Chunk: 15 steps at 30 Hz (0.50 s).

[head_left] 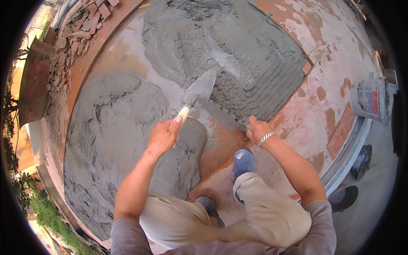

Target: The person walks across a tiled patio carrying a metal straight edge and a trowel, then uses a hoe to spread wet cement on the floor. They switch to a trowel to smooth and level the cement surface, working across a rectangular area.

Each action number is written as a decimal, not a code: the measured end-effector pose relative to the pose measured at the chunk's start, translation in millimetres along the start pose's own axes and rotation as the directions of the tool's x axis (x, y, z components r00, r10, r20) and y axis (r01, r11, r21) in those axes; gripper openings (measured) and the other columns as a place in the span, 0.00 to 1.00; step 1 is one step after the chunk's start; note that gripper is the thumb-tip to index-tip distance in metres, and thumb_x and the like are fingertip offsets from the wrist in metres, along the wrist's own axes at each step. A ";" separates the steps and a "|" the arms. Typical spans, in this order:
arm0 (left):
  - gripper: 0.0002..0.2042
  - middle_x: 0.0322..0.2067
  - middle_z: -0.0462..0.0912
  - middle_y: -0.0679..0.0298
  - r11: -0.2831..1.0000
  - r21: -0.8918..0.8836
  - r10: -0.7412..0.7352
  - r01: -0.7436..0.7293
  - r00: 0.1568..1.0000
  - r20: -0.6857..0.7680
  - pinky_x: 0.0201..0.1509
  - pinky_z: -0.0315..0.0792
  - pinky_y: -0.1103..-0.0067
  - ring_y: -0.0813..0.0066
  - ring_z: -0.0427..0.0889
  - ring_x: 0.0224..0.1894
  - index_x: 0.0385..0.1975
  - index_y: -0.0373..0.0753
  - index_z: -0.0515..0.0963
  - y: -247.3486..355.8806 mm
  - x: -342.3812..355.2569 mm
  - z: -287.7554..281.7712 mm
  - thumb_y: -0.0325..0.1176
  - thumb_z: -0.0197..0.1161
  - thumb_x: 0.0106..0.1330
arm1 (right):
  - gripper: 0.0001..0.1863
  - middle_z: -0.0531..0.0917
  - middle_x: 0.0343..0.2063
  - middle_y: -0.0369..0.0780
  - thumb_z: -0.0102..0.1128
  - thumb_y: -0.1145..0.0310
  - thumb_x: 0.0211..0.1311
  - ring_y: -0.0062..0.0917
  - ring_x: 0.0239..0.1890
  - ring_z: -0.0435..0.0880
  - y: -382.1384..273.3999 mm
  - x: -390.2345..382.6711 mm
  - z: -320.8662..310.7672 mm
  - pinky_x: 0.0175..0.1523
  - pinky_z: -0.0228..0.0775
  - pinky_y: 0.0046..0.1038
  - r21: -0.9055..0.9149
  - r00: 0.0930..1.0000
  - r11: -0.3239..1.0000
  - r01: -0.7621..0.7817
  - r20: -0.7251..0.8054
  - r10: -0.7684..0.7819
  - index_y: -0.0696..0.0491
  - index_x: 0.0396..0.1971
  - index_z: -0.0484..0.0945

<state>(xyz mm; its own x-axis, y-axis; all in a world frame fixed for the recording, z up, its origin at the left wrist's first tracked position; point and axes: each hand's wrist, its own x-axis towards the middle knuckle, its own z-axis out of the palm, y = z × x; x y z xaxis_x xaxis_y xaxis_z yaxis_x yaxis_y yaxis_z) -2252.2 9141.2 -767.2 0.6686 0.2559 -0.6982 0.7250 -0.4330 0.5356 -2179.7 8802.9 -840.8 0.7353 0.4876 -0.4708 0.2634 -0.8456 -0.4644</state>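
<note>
My left hand [163, 136] grips the pale wooden handle of a pointed steel trowel [199, 87], whose blade lies flat on wet grey mortar [221, 55] spread over a reddish floor [323, 114]. My right hand [258, 129], with a metal bracelet on its wrist, holds the end of a second, long flat mortar-coated blade [221, 112] that reaches up-left toward the trowel's neck. A second patch of mortar [119, 127] lies to the left of my hands. I crouch, with a blue shoe [244, 161] on the bare floor.
A white bucket [372, 100] stands at the right by a metal rail [350, 153]. One loose reddish tile [342, 129] lies near it. Broken tile rubble [74, 38] is heaped at upper left. Greenery [46, 212] shows beyond the lower-left edge.
</note>
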 end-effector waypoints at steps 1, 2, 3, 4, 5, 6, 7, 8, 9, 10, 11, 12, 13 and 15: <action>0.30 0.19 0.77 0.62 0.999 -0.027 -0.017 0.017 1.000 0.010 0.23 0.69 0.75 0.75 0.74 0.16 0.38 0.30 0.78 -4.0 0.2 -5.9 0.58 0.46 0.74 | 0.17 0.83 0.30 0.55 0.60 0.63 0.59 0.53 0.35 0.83 -0.5 -0.2 -0.5 0.41 0.75 0.49 -0.052 0.996 0.999 0.005 0.091 -0.001 0.55 0.41 0.65; 0.30 0.19 0.77 0.62 0.995 -0.076 -0.063 0.067 0.997 0.052 0.23 0.69 0.75 0.76 0.73 0.16 0.38 0.30 0.78 0.4 -0.7 -0.7 0.58 0.46 0.74 | 0.17 0.83 0.30 0.54 0.60 0.63 0.59 0.53 0.35 0.83 -1.0 -0.5 -1.0 0.41 0.75 0.48 -0.085 0.986 0.996 0.030 0.167 -0.016 0.55 0.41 0.65; 0.30 0.19 0.77 0.61 0.995 -0.074 -0.066 0.067 0.998 0.021 0.23 0.69 0.75 0.76 0.73 0.16 0.39 0.30 0.77 -2.1 -1.1 -4.7 0.58 0.47 0.73 | 0.18 0.83 0.30 0.54 0.60 0.63 0.59 0.53 0.35 0.83 -1.5 -0.8 -1.7 0.41 0.75 0.48 -0.113 0.952 0.992 0.056 0.306 -0.019 0.56 0.42 0.65; 0.30 0.20 0.78 0.61 0.991 -0.091 -0.092 0.093 0.996 0.020 0.23 0.69 0.76 0.76 0.73 0.17 0.39 0.30 0.77 0.6 -2.0 -1.2 0.58 0.47 0.73 | 0.19 0.84 0.31 0.54 0.60 0.62 0.59 0.52 0.36 0.83 -2.1 -0.8 -2.6 0.42 0.75 0.48 -0.073 0.975 0.996 -0.048 0.213 0.063 0.56 0.43 0.66; 0.30 0.20 0.78 0.61 0.984 -0.081 -0.164 0.160 0.985 -0.047 0.23 0.69 0.76 0.76 0.73 0.17 0.40 0.30 0.77 0.0 -2.2 -2.9 0.58 0.48 0.73 | 0.18 0.84 0.31 0.54 0.60 0.63 0.59 0.52 0.36 0.83 -2.5 -0.5 -3.8 0.42 0.75 0.48 0.004 0.995 0.996 -0.089 0.051 0.088 0.56 0.43 0.66; 0.29 0.20 0.78 0.61 0.989 -0.094 -0.109 0.111 0.994 0.027 0.23 0.69 0.76 0.77 0.73 0.17 0.40 0.31 0.77 0.2 -2.5 -1.4 0.58 0.49 0.72 | 0.18 0.84 0.31 0.54 0.60 0.63 0.59 0.52 0.37 0.83 -2.7 0.1 -5.1 0.42 0.75 0.49 0.075 0.988 0.987 -0.142 -0.053 0.146 0.56 0.43 0.66; 0.28 0.21 0.78 0.60 0.992 -0.088 -0.093 0.095 0.995 0.030 0.23 0.69 0.76 0.77 0.73 0.17 0.41 0.31 0.77 1.6 -2.6 0.4 0.58 0.51 0.72 | 0.18 0.84 0.31 0.54 0.60 0.64 0.59 0.52 0.37 0.84 -2.8 0.9 -6.4 0.43 0.75 0.49 0.153 0.958 0.975 -0.162 -0.214 0.193 0.56 0.43 0.66; 0.28 0.21 0.79 0.59 0.991 -0.088 -0.101 0.103 0.995 0.022 0.23 0.69 0.76 0.77 0.73 0.17 0.42 0.32 0.76 -3.2 -2.1 -2.1 0.58 0.52 0.71 | 0.16 0.84 0.30 0.55 0.59 0.64 0.59 0.52 0.37 0.84 -2.7 1.7 -7.5 0.43 0.75 0.50 0.079 0.970 0.987 -0.139 -0.190 0.152 0.57 0.41 0.66; 0.27 0.21 0.79 0.58 1.000 -0.018 -0.015 0.016 1.000 0.017 0.25 0.70 0.75 0.76 0.74 0.18 0.41 0.32 0.77 0.3 -2.4 3.5 0.57 0.54 0.71 | 0.16 0.84 0.30 0.55 0.59 0.64 0.60 0.52 0.37 0.84 -2.5 2.3 -8.7 0.43 0.75 0.49 0.023 0.987 0.989 -0.148 -0.057 0.149 0.57 0.41 0.67; 0.27 0.22 0.79 0.57 0.997 0.055 0.044 -0.045 0.999 0.007 0.26 0.71 0.74 0.74 0.76 0.19 0.41 0.32 0.77 -8.3 -1.5 -3.1 0.57 0.56 0.70 | 0.15 0.83 0.30 0.55 0.59 0.64 0.60 0.53 0.37 0.84 -2.2 3.1 -10.0 0.43 0.75 0.49 -0.019 0.991 0.992 -0.126 0.037 0.127 0.57 0.40 0.67; 0.26 0.22 0.80 0.56 0.990 0.121 0.073 -0.073 0.997 0.005 0.27 0.72 0.73 0.72 0.77 0.20 0.40 0.33 0.78 -4.3 -2.0 3.3 0.56 0.58 0.69 | 0.15 0.83 0.30 0.55 0.58 0.64 0.61 0.53 0.37 0.83 -1.6 4.0 -11.5 0.43 0.75 0.49 -0.049 0.982 0.996 -0.079 0.168 0.086 0.57 0.40 0.67; 0.26 0.23 0.80 0.56 0.977 0.165 0.139 -0.137 0.990 0.001 0.30 0.72 0.72 0.69 0.78 0.22 0.40 0.33 0.78 -13.2 -1.5 -3.6 0.56 0.59 0.68 | 0.14 0.83 0.30 0.55 0.58 0.64 0.61 0.53 0.37 0.83 -0.9 4.8 -12.7 0.43 0.75 0.49 -0.060 0.991 0.993 -0.099 0.080 0.103 0.57 0.40 0.67; 0.25 0.24 0.81 0.55 0.965 0.200 0.175 -0.172 0.985 0.002 0.32 0.73 0.70 0.66 0.79 0.24 0.40 0.33 0.79 -10.4 -2.6 2.1 0.55 0.60 0.67 | 0.14 0.83 0.30 0.56 0.58 0.64 0.62 0.53 0.37 0.83 0.1 5.9 -14.0 0.43 0.75 0.49 -0.066 0.991 0.991 -0.114 0.058 0.118 0.57 0.39 0.67; 0.24 0.22 0.80 0.57 0.946 0.235 0.230 -0.225 0.973 0.005 0.32 0.72 0.71 0.67 0.78 0.25 0.38 0.33 0.79 -14.2 -3.2 0.3 0.54 0.61 0.67 | 0.14 0.83 0.30 0.56 0.57 0.64 0.62 0.53 0.37 0.83 2.8 10.2 -17.0 0.43 0.75 0.49 -0.059 0.984 0.983 -0.175 0.001 0.175 0.57 0.39 0.67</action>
<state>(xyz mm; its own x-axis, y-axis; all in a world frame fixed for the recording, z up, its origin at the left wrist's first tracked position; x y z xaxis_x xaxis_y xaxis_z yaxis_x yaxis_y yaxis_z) -2264.7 9146.2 -772.7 0.8164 0.1448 -0.5591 0.4967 -0.6701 0.5517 -2160.8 8801.9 -834.1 0.7696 0.3318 -0.5455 0.1667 -0.9292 -0.3299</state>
